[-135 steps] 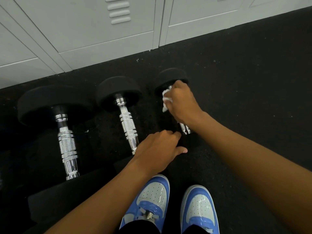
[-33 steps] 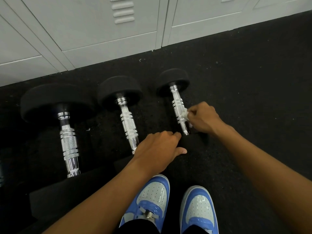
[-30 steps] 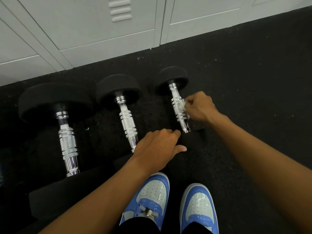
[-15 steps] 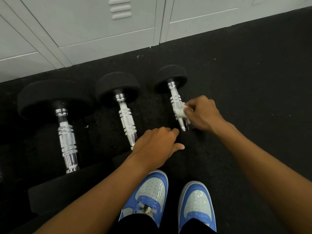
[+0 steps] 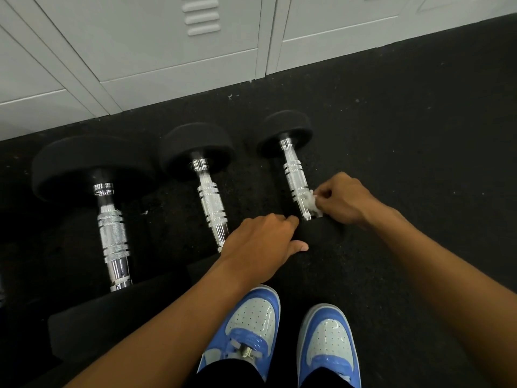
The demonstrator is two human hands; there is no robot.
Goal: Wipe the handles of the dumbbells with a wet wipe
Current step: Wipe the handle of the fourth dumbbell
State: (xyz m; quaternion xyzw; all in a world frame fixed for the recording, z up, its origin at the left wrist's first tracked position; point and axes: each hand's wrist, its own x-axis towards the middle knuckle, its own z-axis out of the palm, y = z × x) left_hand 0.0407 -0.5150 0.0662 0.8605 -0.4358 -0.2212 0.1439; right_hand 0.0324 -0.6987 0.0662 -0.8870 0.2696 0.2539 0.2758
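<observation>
Right hand (image 5: 342,201) is pinching the wipe (image 5: 311,201) against the near end of the smallest dumbbell's handle (image 5: 296,182), rubbing the chrome. Left hand (image 5: 261,242), fingers curled, is pressing its near head (image 5: 319,233), likely stopping roll.

Three dumbbells (image 5: 212,191) lie side by side mid-frame, lockers (image 5: 167,51) behind along the top, two shoes (image 5: 251,326) at bottom centre, both hands (image 5: 260,242) by the rightmost dumbbell (image 5: 296,180)
</observation>
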